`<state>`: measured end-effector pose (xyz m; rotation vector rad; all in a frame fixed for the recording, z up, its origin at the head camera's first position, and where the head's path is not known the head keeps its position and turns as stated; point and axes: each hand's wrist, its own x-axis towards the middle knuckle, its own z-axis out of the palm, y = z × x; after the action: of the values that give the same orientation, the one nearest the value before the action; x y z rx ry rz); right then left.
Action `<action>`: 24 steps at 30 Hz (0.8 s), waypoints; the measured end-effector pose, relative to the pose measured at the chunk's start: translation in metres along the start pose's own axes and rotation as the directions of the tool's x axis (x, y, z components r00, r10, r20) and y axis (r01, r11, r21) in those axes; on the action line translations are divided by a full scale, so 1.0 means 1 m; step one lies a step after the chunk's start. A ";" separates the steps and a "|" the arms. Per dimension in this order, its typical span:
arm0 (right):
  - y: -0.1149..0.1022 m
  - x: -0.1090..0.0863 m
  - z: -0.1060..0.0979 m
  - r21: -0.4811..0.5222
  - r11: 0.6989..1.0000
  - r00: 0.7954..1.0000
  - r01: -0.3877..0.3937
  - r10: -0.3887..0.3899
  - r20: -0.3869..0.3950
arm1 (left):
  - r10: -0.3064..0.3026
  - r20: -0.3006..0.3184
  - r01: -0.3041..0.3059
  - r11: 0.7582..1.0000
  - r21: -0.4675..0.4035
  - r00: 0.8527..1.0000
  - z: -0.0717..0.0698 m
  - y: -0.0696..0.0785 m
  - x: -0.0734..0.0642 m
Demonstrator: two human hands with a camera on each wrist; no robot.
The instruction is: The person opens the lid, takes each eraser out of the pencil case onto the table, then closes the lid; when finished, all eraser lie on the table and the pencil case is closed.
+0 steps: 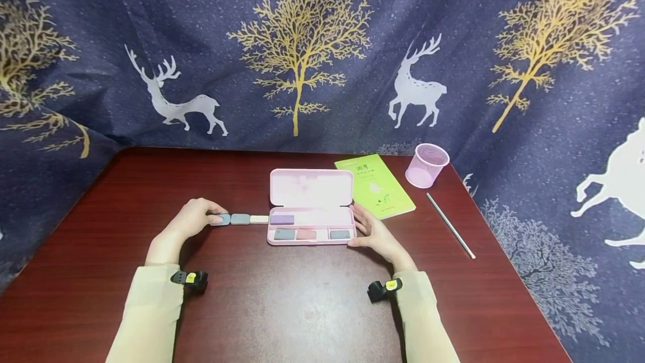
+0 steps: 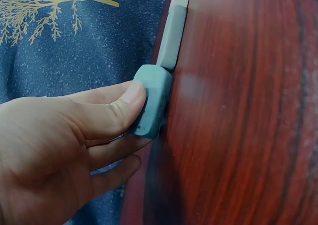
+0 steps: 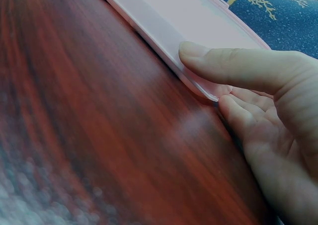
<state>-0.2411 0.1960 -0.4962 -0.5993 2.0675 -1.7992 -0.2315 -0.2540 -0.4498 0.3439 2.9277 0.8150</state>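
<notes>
My left hand (image 1: 194, 218) pinches a blue-green eraser (image 2: 153, 100) between thumb and fingers, at the left end of a row on the table. A grey-blue eraser (image 1: 240, 219) and a white eraser (image 1: 259, 219) continue the row up to the left side of an open pink pencil case (image 1: 312, 241). Inside the case, a purple eraser (image 1: 282, 219) lies in the back compartment; a grey-blue, a pink and another grey-blue eraser (image 1: 340, 234) lie in front. My right hand (image 1: 375, 234) holds the case's right end, thumb at the front corner (image 3: 198, 83).
Behind the right hand lies a green book (image 1: 385, 186), partly hidden by the raised case lid (image 1: 312, 187). A pink mesh pen cup (image 1: 424, 170) stands at the back right, with a pencil (image 1: 450, 225) in front of it. A patterned cloth (image 1: 322, 60) hangs behind the table.
</notes>
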 end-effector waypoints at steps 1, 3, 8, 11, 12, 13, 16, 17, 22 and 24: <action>0.000 0.000 0.000 -0.001 1.000 1.000 -0.001 0.001 0.000 | -0.003 0.001 0.003 1.000 0.002 1.000 0.000 0.000 0.000; 0.000 0.000 0.000 -0.002 1.000 1.000 -0.004 0.004 0.001 | -0.011 0.003 0.011 1.000 0.004 1.000 0.001 0.001 0.000; 0.000 0.000 0.000 -0.005 1.000 1.000 -0.010 0.010 -0.004 | -0.025 0.005 0.025 1.000 0.014 1.000 0.002 0.002 0.001; 0.000 0.000 0.000 -0.006 1.000 1.000 -0.011 0.011 -0.006 | -0.021 -0.003 0.021 0.999 0.029 1.000 0.003 0.002 0.001; 0.000 0.000 0.000 -0.007 1.000 1.000 -0.011 0.011 -0.006 | -0.016 -0.007 0.016 0.999 0.035 1.000 0.004 0.002 0.001; 0.001 0.000 0.000 -0.008 1.000 1.000 -0.012 0.012 -0.005 | -0.010 -0.012 0.010 0.999 0.042 1.000 0.004 0.002 0.001; 0.001 0.001 0.000 -0.010 1.000 1.000 -0.016 0.016 -0.004 | 0.008 -0.024 -0.007 0.999 0.051 1.000 0.006 0.001 0.000; 0.001 0.001 0.000 -0.012 1.000 1.000 -0.015 0.015 -0.003 | 0.015 -0.026 -0.013 0.998 0.053 1.000 0.006 0.001 0.000; 0.000 0.001 0.000 -0.012 1.000 1.000 -0.014 0.014 -0.007 | 0.005 -0.033 -0.004 0.999 0.045 0.999 0.007 0.001 0.000; 0.001 0.001 0.000 -0.011 1.000 1.000 -0.016 0.016 -0.009 | -0.002 -0.033 0.003 0.999 0.044 0.999 0.007 0.002 -0.001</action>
<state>-0.2422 0.1956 -0.4967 -0.5767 2.0837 -1.7858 -0.2292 -0.2491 -0.4552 0.3333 2.9801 0.7641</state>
